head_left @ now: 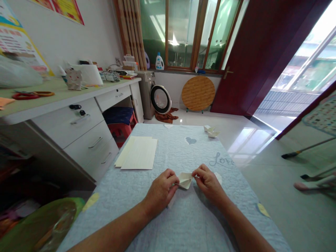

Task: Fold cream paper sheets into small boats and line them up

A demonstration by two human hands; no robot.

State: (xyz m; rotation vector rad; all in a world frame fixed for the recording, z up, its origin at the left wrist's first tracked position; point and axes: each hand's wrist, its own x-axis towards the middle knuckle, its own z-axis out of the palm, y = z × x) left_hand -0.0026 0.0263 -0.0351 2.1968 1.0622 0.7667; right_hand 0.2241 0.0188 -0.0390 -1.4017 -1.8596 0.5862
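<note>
Between my two hands is a small piece of folded cream paper (185,180), held just above the blue quilted cloth. My left hand (163,187) pinches its left edge between thumb and fingers. On the opposite side, the fingertips of my right hand (206,180) are closed on its right corner. At the far right of the cloth stand folded paper boats (213,133), of similar paper. To the left lies a stack of cream paper sheets (139,154), slightly fanned out.
The cloth-covered table (168,220) has a heart and "Love" printed on it. A white desk (78,122) with scissors (26,95) runs along the left. A green basin (49,224) stands at lower left. Behind are a washing machine (147,87) and a round wooden tabletop (198,93).
</note>
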